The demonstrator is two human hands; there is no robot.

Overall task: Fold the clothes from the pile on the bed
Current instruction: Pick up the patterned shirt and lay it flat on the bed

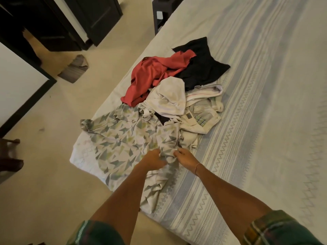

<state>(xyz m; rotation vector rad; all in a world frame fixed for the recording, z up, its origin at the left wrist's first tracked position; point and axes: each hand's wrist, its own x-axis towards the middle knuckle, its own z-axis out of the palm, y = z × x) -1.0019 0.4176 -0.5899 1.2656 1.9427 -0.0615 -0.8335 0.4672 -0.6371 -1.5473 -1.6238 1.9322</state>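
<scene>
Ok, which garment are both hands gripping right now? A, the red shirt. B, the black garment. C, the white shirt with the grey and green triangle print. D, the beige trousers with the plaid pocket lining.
C: the left hand and right hand both pinch bunched fabric of the triangle-print shirt, while the red shirt, black garment and beige trousers lie untouched farther up the bed.

Home bedroom: patterned bed (247,103), dark wardrobe (53,23).
</scene>
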